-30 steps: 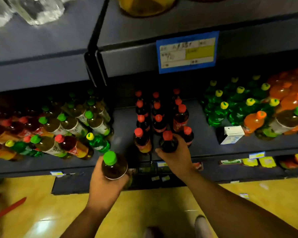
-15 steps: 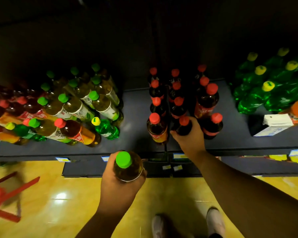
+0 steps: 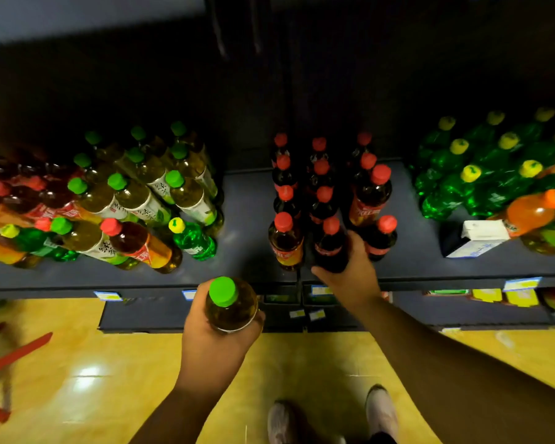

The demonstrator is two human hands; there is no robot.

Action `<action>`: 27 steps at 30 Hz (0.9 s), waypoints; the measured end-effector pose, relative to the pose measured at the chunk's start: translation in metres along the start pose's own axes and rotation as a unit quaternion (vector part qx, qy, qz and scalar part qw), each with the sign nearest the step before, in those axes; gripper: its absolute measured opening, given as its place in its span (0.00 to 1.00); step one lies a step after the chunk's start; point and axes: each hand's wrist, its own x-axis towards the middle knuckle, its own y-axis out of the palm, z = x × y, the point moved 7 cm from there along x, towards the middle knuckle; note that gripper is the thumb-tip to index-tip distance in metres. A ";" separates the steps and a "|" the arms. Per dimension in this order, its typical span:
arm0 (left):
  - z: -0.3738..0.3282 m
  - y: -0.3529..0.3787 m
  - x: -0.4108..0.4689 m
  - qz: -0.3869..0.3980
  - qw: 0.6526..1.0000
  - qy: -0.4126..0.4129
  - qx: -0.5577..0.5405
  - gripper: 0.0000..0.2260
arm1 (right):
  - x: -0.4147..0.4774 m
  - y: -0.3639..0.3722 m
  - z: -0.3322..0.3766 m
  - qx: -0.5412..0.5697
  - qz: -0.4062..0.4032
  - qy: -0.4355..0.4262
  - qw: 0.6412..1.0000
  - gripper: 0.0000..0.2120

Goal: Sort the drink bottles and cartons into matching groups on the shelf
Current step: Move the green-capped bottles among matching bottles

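**Holding a bottle in each hand at the drinks shelf**

Seen from the head camera, the left hand [image 3: 218, 341] is curled round the body of a green-capped tea bottle [image 3: 230, 304], upright and off the shelf, just in front of the near edge of the grey shelf [image 3: 247, 216]. The right hand [image 3: 350, 278] reaches onto the shelf, its fingers wrapped round the lower body of a red-capped cola bottle [image 3: 330, 245]. That bottle is in the nearest row of the cola group [image 3: 321, 187] at the middle of the shelf; whether its base rests on the shelf cannot be told. Just left of it stands a red-capped bottle with an orange label [image 3: 285, 241].

On the left of the shelf, green-capped tea bottles [image 3: 132, 193] are packed together, with red-capped bottles and one green bottle with a yellow cap [image 3: 191, 238] mixed in along the near side. Far right, green bottles with yellow caps [image 3: 471, 187] form a cluster; an orange bottle [image 3: 532, 213] and a white carton [image 3: 481, 235] sit at its near edge.

Below are the yellow floor [image 3: 77, 379] and the person's two shoes [image 3: 382, 415].
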 end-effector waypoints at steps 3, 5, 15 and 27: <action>-0.013 -0.008 -0.012 0.011 1.000 -0.003 -0.006 0.24 | -0.037 0.000 0.014 0.006 0.028 0.008 1.000 0.37; -0.022 -0.015 -0.020 0.013 1.000 -0.013 -0.014 0.24 | -0.060 -0.004 0.028 0.012 0.037 -0.004 0.999 0.35; -0.055 -0.047 -0.038 0.036 0.999 0.017 0.017 0.27 | -0.110 -0.099 0.138 0.051 -0.029 -0.046 0.997 0.32; -0.126 -0.028 -0.021 0.001 0.999 0.027 -0.035 0.18 | -0.126 -0.113 0.177 0.054 0.002 -0.069 0.996 0.32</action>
